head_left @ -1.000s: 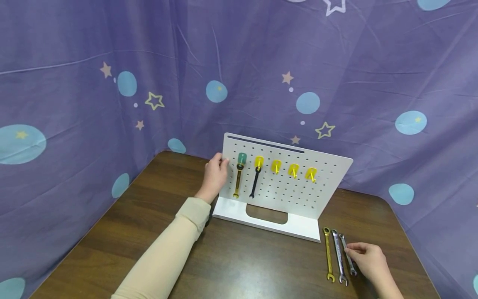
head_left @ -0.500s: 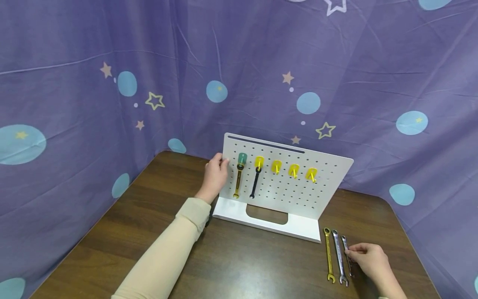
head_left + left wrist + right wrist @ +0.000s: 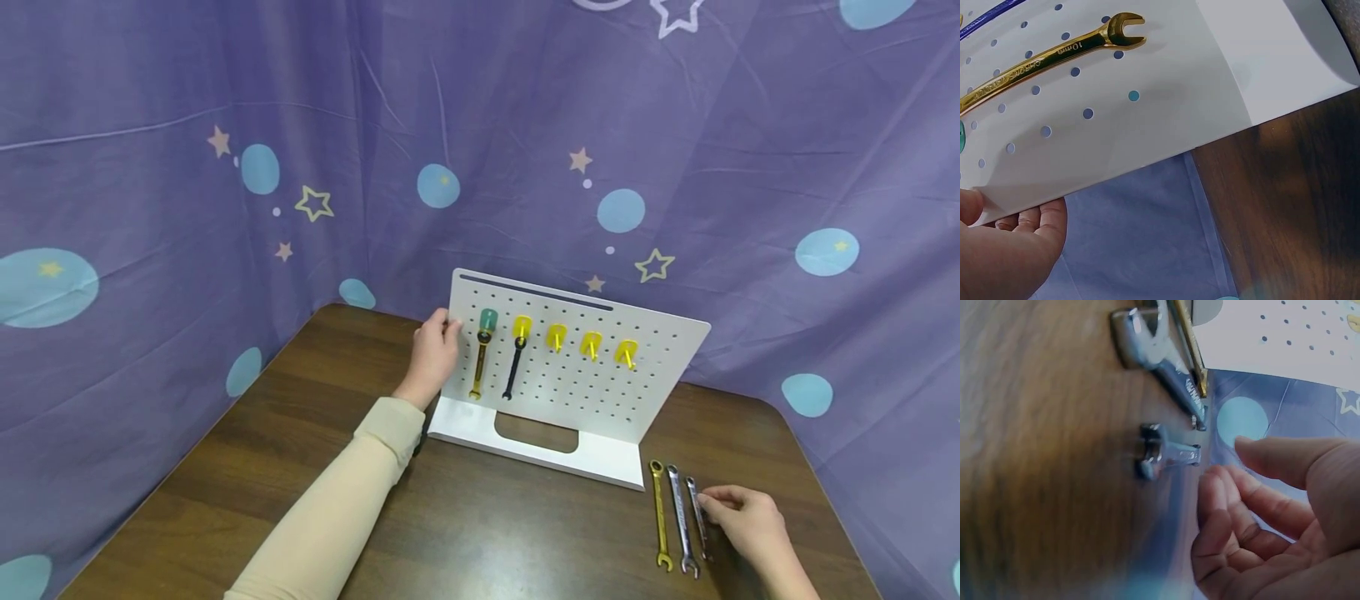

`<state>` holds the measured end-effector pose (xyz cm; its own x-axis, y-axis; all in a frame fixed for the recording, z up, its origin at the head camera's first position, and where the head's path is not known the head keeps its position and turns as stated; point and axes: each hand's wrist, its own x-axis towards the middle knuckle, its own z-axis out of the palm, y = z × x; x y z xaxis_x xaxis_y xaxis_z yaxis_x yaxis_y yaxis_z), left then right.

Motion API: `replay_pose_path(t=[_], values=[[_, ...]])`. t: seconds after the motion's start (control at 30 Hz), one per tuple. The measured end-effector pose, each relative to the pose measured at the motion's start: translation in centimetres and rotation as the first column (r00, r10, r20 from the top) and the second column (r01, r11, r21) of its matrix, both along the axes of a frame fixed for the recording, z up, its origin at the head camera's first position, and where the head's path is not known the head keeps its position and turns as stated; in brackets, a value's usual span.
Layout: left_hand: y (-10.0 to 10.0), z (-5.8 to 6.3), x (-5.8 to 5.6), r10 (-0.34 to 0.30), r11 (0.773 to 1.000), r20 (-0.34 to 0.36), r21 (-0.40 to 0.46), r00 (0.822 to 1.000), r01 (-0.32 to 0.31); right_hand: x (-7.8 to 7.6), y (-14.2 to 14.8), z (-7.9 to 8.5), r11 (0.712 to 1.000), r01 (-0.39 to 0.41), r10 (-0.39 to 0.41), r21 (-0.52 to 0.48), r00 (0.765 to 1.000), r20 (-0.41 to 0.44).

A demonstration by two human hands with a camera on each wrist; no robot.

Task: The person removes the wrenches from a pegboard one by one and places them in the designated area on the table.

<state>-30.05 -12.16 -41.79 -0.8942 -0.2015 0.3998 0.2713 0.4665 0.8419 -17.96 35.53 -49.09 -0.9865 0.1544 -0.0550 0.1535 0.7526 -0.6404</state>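
Note:
My left hand (image 3: 433, 354) grips the left edge of a white pegboard (image 3: 585, 383), thumb in front and fingers behind, as the left wrist view confirms. My right hand (image 3: 750, 521) is low over the table, fingertips right at the small silver wrench (image 3: 698, 517). In the right wrist view its fingers bend loosely beside that wrench (image 3: 1166, 453), and a gap shows between thumb and index finger. Left of it lie a larger silver wrench (image 3: 681, 517) and a gold wrench (image 3: 660, 517). On the board hang a gold 10mm wrench (image 3: 479, 367) and a dark wrench (image 3: 514, 367).
The board carries a green hook (image 3: 488, 319) and several yellow hooks (image 3: 557, 336); three yellow ones bear nothing. Its base (image 3: 465, 421) sits on a dark wooden table (image 3: 450, 517). A purple curtain (image 3: 510, 125) closes off the back and sides.
The small silver wrench has turned from lying flat to a narrower, edge-on look under my right fingertips. My left hand stays on the board's edge.

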Motion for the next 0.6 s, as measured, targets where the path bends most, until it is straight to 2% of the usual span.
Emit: replay_pose_path(t=[0.17, 0.37, 0.6], values=[[0.0, 0.0, 0.1, -0.002, 1.000, 0.001, 0.004, 1.000, 0.002, 0.0, -0.8, 0.3, 0.999, 0.013, -0.016, -0.037, 0.997, -0.076], [0.0, -0.1, 0.0, 0.005, 1.000, -0.001, -0.003, 1.000, -0.005, 0.1, -2.5, 1.2, 0.995, -0.039, 0.020, -0.094, 0.980, -0.196], [0.0, 0.0, 0.0, 0.012, 1.000, -0.018, -0.011, 1.000, -0.013, -0.4, -4.2, 1.7, 0.986, -0.085, 0.052, -0.146, 0.975, -0.216]])
